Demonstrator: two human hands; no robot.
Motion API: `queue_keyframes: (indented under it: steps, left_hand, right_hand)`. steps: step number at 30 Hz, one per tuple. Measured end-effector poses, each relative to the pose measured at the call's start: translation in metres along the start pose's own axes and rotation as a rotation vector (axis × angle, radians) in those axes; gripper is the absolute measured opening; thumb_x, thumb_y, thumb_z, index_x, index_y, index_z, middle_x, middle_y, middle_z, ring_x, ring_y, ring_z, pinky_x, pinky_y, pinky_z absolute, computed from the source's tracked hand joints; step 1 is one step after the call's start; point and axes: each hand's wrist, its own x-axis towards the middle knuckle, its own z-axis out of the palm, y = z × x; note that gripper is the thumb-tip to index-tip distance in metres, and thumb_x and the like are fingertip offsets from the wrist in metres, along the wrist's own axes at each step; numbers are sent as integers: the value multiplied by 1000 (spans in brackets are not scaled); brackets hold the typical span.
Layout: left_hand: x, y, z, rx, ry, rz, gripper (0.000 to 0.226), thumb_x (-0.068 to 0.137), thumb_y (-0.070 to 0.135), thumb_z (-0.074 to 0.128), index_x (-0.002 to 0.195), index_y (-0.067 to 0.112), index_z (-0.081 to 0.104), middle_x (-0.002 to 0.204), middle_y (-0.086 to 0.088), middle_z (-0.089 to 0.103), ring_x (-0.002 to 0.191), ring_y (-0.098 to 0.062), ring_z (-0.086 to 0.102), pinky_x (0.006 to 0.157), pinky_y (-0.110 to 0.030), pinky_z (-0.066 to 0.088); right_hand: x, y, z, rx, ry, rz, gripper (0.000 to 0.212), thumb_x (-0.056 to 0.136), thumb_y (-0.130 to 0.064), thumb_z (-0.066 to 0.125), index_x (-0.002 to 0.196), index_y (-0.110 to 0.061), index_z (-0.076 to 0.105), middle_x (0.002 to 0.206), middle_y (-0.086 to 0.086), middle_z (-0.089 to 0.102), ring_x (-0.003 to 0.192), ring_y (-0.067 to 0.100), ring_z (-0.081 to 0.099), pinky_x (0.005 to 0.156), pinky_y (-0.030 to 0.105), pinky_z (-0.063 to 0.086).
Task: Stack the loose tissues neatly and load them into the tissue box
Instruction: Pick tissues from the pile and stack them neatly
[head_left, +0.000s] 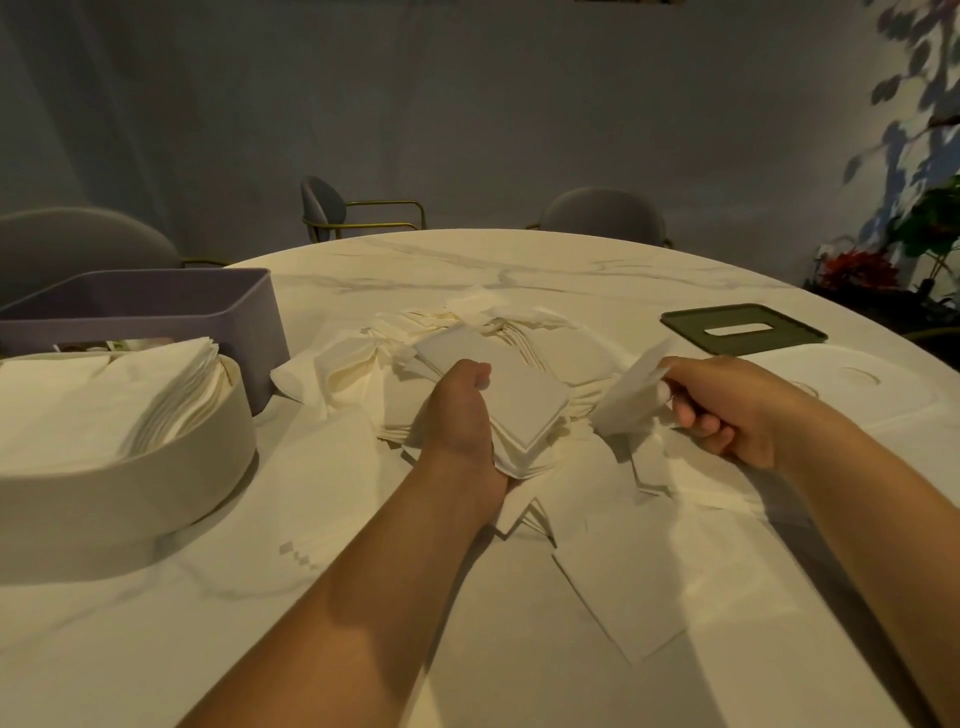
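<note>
1. Left hand (462, 415): fingers gripping a squared-off stack of soft white tissues (519, 395), mid marble desk (571, 270).
2. Right hand (727, 405) pinches one thin floppy sheet (628, 395) just beside the stack.
3. Rounded cream tissue box (130, 478) at left, stuffed with folded tissues.
4. Flat green slotted lid (743, 328) lies at right.

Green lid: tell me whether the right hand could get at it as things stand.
Probably yes: the green lid lies flat just beyond the right hand with nothing between, though its grip is taken by a tissue.
</note>
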Motion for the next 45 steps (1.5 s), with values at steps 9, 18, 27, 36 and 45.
queue_keyframes:
  steps: [9, 18, 27, 36, 45]
  left_hand:
    - [0, 0, 0, 6, -2, -1, 12, 91, 16, 45, 86, 12, 55, 80, -12, 64, 65, -27, 60, 50, -31, 53]
    - [-3, 1, 2, 0, -19, 9, 13, 92, 15, 43, 87, 10, 54, 73, -13, 62, 56, -27, 59, 44, -30, 53]
    - [-2, 0, 2, 25, 7, -1, 12, 91, 18, 46, 86, 13, 55, 77, -11, 63, 59, -25, 61, 47, -28, 53]
    - [-5, 0, 3, 0, 8, 5, 9, 92, 16, 47, 89, 12, 53, 79, -12, 61, 59, -26, 60, 41, -30, 52]
    - [-4, 0, 1, -1, -36, 14, 16, 93, 18, 45, 95, 10, 59, 79, -11, 64, 56, -24, 62, 42, -28, 53]
  right_hand:
    - [-11, -8, -2, -153, 95, -99, 29, 89, -8, 39, 62, -5, 49, 49, 10, 41, 39, 15, 26, 46, 24, 17]
    - [-17, -15, -4, 315, -185, -179, 53, 91, 9, 37, 123, -27, 57, 110, 5, 63, 77, 20, 72, 53, 21, 56]
    - [-1, -9, 4, 363, -9, -351, 33, 94, 7, 45, 113, -19, 53, 114, -1, 65, 106, 22, 64, 86, 31, 54]
    - [14, 9, 17, -573, 33, -605, 25, 85, -5, 66, 104, -19, 71, 111, -4, 64, 95, 13, 54, 81, 26, 43]
    - [31, 9, 16, -622, 203, -603, 9, 88, -15, 65, 95, -18, 70, 109, -1, 59, 94, 16, 50, 82, 28, 41]
